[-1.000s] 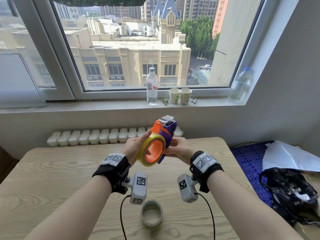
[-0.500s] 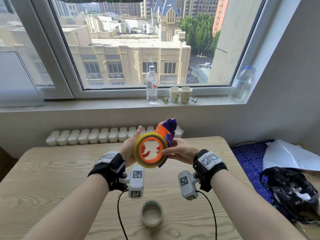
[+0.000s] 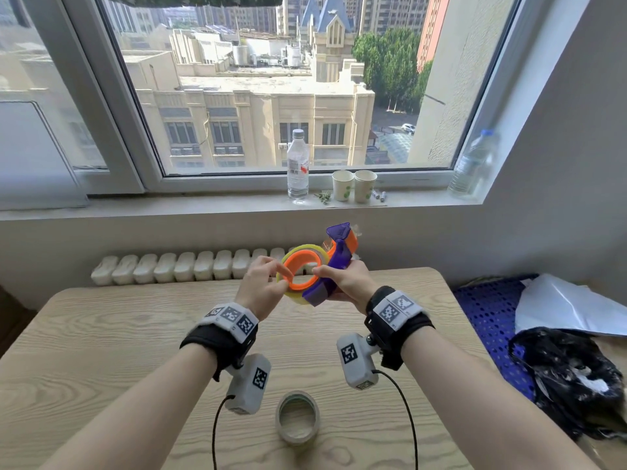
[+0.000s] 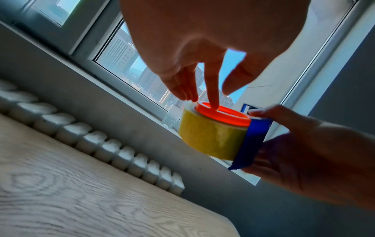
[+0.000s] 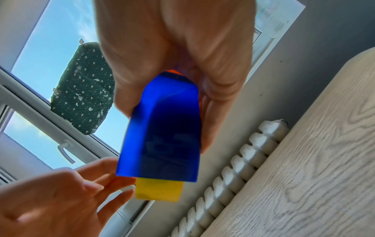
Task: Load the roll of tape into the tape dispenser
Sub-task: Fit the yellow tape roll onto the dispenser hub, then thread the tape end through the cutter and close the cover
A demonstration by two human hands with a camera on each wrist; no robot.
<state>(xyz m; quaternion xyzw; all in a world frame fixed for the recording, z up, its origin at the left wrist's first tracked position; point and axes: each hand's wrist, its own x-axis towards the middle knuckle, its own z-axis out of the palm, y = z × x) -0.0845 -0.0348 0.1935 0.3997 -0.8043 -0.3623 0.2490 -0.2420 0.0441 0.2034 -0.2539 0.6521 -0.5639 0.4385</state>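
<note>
Right hand [image 3: 351, 283] grips tape dispenser [image 3: 334, 262]; left hand [image 3: 261, 286] straight fingers [image 4: 213, 94] touch its orange hub [image 4: 223, 113].

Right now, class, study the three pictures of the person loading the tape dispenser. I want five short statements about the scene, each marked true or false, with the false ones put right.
1. The right hand holds the purple and orange plastic tape dispenser. True.
2. The yellow roll of tape lies flat on the wooden table. False: it sits on the dispenser's orange hub, held in the air.
3. Fingers of the left hand touch the orange hub. True.
4. A second, pale roll of tape lies on the table. True.
5. Three paper cups stand on the windowsill. False: two.
</note>
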